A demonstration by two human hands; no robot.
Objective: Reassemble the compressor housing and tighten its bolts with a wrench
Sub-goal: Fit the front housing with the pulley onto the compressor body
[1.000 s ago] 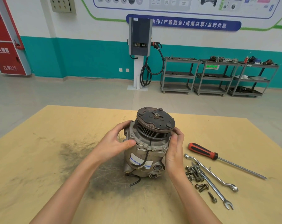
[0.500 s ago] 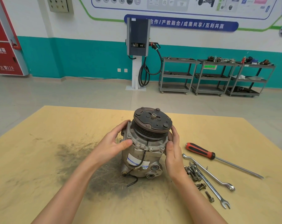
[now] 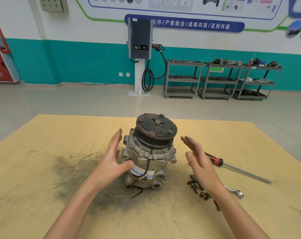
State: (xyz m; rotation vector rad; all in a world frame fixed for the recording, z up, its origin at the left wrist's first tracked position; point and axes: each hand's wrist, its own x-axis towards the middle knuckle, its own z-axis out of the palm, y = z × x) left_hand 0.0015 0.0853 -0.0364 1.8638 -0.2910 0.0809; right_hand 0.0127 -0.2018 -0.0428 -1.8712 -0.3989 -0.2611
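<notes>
Compressor (image 3: 150,156): stood on its rear end near the middle of the tabletop (image 3: 43,169), pulley (image 3: 156,129) uppermost and tilted a little away from the person; no hand touched it.
Weight: judged heavy, a cast metal body with a steel pulley on top, so probably top-heavy and inclined to tip if nudged high up.
Surface: stiff, bare aluminium with ribs, lugs and a paper label; it looked dry, though the dark smear on the tabletop beside it suggested oily residue that could make it slippery.
Best hold: likely both palms round the housing below the flange, not the pulley, which would probably turn under grip.
Fragile part: the thin black wire (image 3: 137,187) trailing from the lower front looked easy to pinch or snag.
Left hand (image 3: 112,161): open, fingers (image 3: 116,140) straight, palm facing the housing just beside it, holding nothing; whether the thumb brushed the label could not be told.
Right hand (image 3: 199,163): spread wide and empty, held apart from the housing on its other side, above the loose hardware.
Wrench (image 3: 236,192): lay on the tabletop to the right, mostly hidden by the right forearm.
Screwdriver (image 3: 232,167): red-handled, lay beyond the right hand.
Bolts (image 3: 195,184): small, loose in a heap near the right wrist, likely to roll; none looked fitted yet.
</notes>
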